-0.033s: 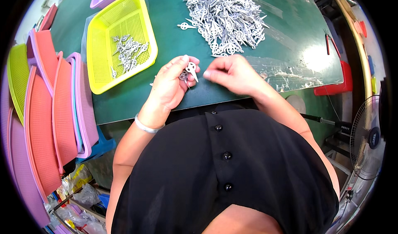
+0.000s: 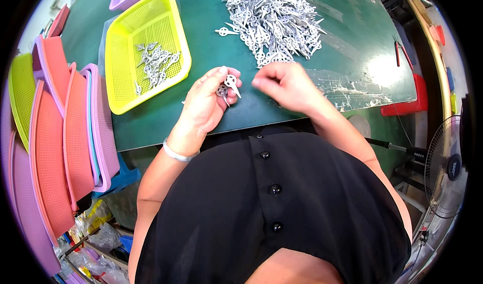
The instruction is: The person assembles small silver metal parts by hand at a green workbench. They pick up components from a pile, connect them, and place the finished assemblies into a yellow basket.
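Green bench [image 2: 151, 128]: bearing the yellow-green basket [image 2: 151, 22], the landmark for all places below.
Basketed metal parts [image 2: 158, 63]: grey, flat, each with a pierced round head and a pointed tail; lying in a loose scatter on the basket's floor.
Heaped metal parts [image 2: 274, 25]: same kind, piled thickly on the bench, to the right of the basket and well apart from it.
Stray metal part [image 2: 226, 31]: lying flat between basket and heap, close to the heap.
Left hand [image 2: 204, 93]: just right of the basket's near corner, palm turned up, fingers curled; holding two metal parts [image 2: 231, 83] near the fingertips, heads up and tails down.
Right hand [image 2: 289, 88]: farther right of the basket, fingers bent, thumb drawn close to the forefinger; cannot tell whether anything is gripped.
Stacked baskets [image 2: 50, 153]: coral, purple and green, left of the basket.
Red-handled tool [image 2: 397, 54]: far right of the basket, on the bench.
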The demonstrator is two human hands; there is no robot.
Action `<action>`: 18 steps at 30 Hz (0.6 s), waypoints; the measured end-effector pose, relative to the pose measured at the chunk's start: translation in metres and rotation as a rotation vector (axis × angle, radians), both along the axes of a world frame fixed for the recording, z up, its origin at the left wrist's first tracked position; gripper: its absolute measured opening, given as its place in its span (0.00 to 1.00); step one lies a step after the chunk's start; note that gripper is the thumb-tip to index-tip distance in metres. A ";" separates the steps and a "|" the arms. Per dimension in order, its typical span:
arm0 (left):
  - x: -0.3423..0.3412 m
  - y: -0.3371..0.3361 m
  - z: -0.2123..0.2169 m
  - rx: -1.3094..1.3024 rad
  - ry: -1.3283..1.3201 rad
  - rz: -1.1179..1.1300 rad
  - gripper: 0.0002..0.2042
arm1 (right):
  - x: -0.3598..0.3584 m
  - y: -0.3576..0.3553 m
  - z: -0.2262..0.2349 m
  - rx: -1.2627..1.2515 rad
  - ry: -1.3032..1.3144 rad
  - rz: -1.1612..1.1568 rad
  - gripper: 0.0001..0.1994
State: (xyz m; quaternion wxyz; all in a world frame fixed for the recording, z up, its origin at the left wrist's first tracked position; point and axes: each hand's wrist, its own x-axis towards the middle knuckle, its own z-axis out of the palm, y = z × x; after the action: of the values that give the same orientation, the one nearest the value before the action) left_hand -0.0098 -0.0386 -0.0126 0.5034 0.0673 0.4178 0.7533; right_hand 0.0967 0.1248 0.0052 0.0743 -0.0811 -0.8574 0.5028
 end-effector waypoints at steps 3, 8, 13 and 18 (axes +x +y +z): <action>0.003 0.003 0.008 -0.054 0.007 0.061 0.11 | -0.006 0.023 -0.005 0.663 0.257 -0.215 0.05; 0.004 0.004 0.007 -0.064 -0.044 0.033 0.10 | -0.012 0.035 -0.007 0.860 0.141 -0.138 0.04; 0.004 0.003 0.009 -0.058 -0.090 0.010 0.06 | -0.014 0.039 -0.010 0.863 0.208 -0.090 0.04; 0.005 0.005 0.011 -0.089 -0.024 -0.018 0.05 | -0.013 0.034 -0.010 0.652 0.276 -0.156 0.03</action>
State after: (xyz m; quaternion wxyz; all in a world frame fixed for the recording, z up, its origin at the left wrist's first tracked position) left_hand -0.0051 -0.0333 -0.0019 0.5177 0.0393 0.4441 0.7302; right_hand 0.0841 0.1587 -0.0048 0.2497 -0.0495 -0.9457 0.2020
